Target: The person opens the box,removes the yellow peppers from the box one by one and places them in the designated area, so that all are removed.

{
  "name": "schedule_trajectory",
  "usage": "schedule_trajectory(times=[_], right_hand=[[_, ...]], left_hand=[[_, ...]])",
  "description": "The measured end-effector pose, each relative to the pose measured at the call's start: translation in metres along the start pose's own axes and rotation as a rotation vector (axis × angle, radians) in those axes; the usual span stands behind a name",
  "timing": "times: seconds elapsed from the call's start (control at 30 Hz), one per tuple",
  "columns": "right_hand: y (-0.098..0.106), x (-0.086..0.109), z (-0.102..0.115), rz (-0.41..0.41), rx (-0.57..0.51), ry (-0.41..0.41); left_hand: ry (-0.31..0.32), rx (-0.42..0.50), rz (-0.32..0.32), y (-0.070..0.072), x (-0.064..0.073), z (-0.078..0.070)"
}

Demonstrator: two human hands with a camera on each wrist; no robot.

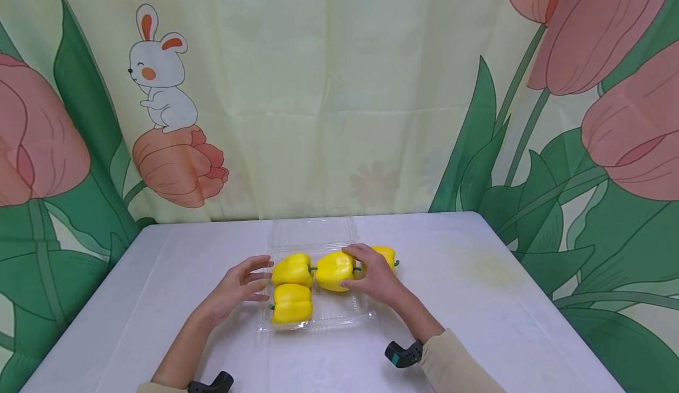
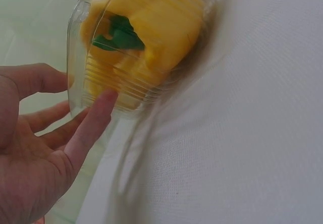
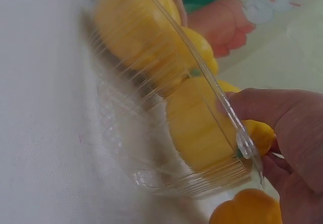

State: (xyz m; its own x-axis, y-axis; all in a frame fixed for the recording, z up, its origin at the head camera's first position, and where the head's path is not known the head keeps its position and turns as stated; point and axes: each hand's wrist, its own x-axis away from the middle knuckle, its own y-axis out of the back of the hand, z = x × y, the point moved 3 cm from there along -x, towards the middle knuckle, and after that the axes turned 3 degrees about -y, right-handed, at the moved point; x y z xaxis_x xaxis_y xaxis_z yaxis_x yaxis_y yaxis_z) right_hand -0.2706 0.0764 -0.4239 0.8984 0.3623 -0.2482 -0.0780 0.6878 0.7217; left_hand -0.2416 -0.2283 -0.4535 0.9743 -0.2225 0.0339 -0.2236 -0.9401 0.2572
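A clear plastic clamshell box (image 1: 339, 316) lies on the table with its lid (image 1: 313, 232) folded open at the back. Inside its left side sit two yellow bell peppers, a rear one (image 1: 290, 270) and a front one (image 1: 292, 306). My right hand (image 1: 378, 278) grips a third yellow bell pepper (image 1: 333, 271) in the rear right of the box, thumb in front and fingers behind. My left hand (image 1: 233, 290) is at the box's left wall, fingers spread and fingertips touching the plastic. In the left wrist view, a green-stemmed pepper (image 2: 169, 24) shows through the ribbed wall.
Another yellow bell pepper (image 1: 387, 256) lies on the table behind my right hand, partly hidden by it. White cloth covers the table (image 1: 451, 304). A curtain (image 1: 329, 116) printed with tulips and a rabbit hangs at the table's back edge.
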Motion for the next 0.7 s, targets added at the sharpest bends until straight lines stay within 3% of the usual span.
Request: schedule_trajectory(times=[0.7], right_hand=[[0.0091, 0.0063, 0.0025, -0.057, -0.011, -0.013]], left_hand=[[-0.005, -0.014, 0.013, 0.0005, 0.0002, -0.0012]])
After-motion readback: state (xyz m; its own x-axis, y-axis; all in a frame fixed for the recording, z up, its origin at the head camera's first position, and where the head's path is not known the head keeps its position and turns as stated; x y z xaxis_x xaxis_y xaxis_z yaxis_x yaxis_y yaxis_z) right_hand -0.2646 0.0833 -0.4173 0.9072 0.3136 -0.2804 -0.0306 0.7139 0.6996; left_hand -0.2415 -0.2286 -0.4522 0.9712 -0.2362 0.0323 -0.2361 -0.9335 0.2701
